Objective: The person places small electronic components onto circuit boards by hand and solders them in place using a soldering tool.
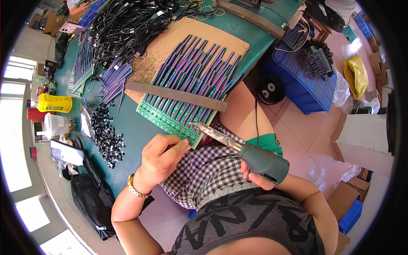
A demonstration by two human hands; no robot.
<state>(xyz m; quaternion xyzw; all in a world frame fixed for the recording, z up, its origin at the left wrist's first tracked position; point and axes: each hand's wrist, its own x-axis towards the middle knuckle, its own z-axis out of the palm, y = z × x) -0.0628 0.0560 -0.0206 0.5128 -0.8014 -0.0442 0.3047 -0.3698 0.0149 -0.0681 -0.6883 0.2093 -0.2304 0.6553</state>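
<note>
Holds a dark green soldering tool with a mottled metal barrel (250,154) in the right grip (260,180), closed around the handle, with the palm and most fingers hidden behind it. Points the barrel's tip up and left at the near part of a green rectangular circuit-board panel (166,120); cannot tell from this angle whether touching it or just above.

Sets the left grip (162,156) at the panel's near end, with thumb and index finger drawn narrow. Cannot tell whether pinching the edge or something thin, with the fingertips too crowded to make out. Wears a gold-coloured metal watch (138,188) on the left wrist.

Shows the panel lying aslant, partly over a stained brown flat sheet (170,42) on the green surface (136,131), with the near end above the lap; cannot see any support there. Bears rows of thin purple, black and teal wires (193,70), partly covered by a flat brown bar (176,94) laid across.

Includes, to the left, a heap of tiny black parts (108,136), too small to tell apart. Includes, farther off, a tangled pile of black cables (127,29), cut off at the top edge.
</note>
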